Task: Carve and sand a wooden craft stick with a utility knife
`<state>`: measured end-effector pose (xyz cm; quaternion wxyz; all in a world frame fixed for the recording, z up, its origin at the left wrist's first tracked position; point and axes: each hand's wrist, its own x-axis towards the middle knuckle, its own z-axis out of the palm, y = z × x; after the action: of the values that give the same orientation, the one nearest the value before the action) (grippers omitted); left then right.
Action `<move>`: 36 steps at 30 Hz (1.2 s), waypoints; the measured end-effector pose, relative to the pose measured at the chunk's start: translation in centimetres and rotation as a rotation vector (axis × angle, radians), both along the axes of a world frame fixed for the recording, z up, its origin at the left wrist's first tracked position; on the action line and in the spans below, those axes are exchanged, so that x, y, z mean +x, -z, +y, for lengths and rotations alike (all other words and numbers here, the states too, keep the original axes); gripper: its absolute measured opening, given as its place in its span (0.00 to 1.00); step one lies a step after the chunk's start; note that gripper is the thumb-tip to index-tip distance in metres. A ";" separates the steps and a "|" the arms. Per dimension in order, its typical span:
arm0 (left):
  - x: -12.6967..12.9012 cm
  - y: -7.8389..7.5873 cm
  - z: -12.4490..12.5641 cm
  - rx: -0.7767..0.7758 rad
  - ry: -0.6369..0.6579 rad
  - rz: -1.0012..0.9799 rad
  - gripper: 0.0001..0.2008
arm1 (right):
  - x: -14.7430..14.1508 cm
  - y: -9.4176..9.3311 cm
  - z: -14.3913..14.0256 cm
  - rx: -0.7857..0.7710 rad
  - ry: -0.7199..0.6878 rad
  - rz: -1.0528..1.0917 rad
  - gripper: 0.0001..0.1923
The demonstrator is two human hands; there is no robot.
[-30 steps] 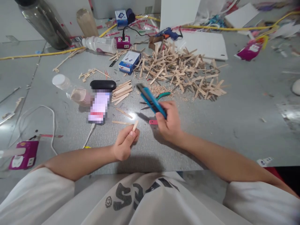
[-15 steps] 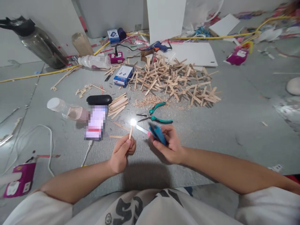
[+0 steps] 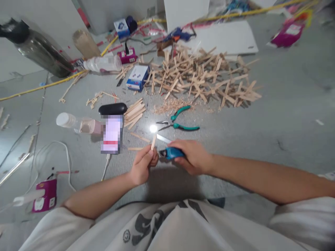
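Observation:
Between the thumb and fingers of my left hand [image 3: 143,164] a wooden craft stick [image 3: 153,142] points up and away from me. My right hand [image 3: 195,157] is wrapped round blue-handled nippers [image 3: 171,153], whose dark metal jaws face left, close to the left hand's fingers. Behind the hands lies a thin metal blade [image 3: 162,138], partly covered by my right hand. Green-handled long-nose pliers [image 3: 180,122] rest spread on the table just beyond. A few loose sticks [image 3: 140,136] lie to the left of the held stick.
A big heap of craft sticks [image 3: 201,76] spreads at the back, with wood chips [image 3: 172,104] before it. Leftward are a stick pile [image 3: 134,112], a phone [image 3: 112,134] with a cable, a black case [image 3: 113,108], a small bottle [image 3: 83,125] and a blue-white box [image 3: 138,77].
My right hand has turned over and brought the nippers left, nearer the craft stick. My left hand still pinches the stick. The whole view has shifted a little.

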<state>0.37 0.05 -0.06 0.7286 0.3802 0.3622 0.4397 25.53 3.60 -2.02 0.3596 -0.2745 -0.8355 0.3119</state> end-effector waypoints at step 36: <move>-0.4 -0.2 -0.5 0.161 0.025 0.201 0.32 | 1.1 0.0 0.0 0.140 0.113 -0.361 0.34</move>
<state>0.01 -0.41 0.15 0.6611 0.4842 0.3921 0.4179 26.61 3.60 -2.00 0.2390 -0.3466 -0.8893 0.1783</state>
